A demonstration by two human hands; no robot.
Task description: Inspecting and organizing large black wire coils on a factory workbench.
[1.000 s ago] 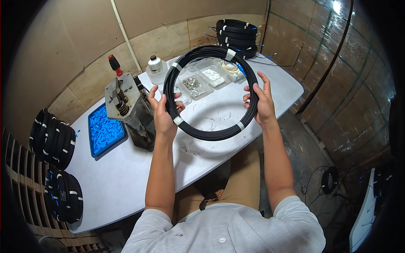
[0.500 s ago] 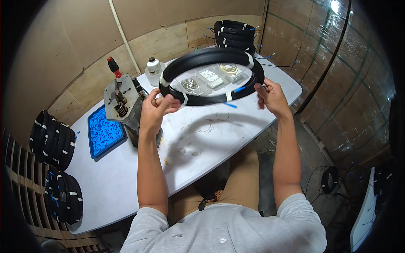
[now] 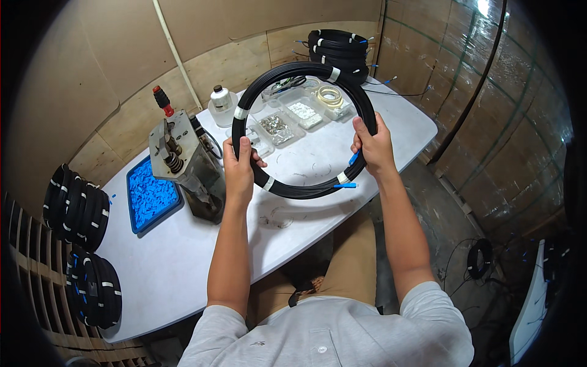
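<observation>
A coil of black cable (image 3: 287, 71), bound with white tape bands, is held up over the table by both my hands. My left hand (image 3: 240, 169) is closed round its left side, thumb on the near face. Round the right side wraps my right hand (image 3: 374, 145), next to a blue connector (image 3: 354, 158) on the cable. Another blue connector (image 3: 346, 185) sticks out by the tape band at the coil's lower right. Through the ring show clear boxes with small metal parts (image 3: 279, 126), white pieces (image 3: 304, 112) and a tape roll (image 3: 329, 96).
A metal hand press (image 3: 194, 165) with a red-and-black handle stands left, beside a tray (image 3: 173, 207) of blue pieces. Behind it is a white bottle (image 3: 221, 98). More cable coils stack at the back (image 3: 338, 49) and left (image 3: 76, 208). Another coil (image 3: 479, 259) lies on the floor.
The coil has tilted from nearly edge-on to facing me as a full round ring. My left hand has shifted right and down, and my right hand slightly left. Both keep hold.
</observation>
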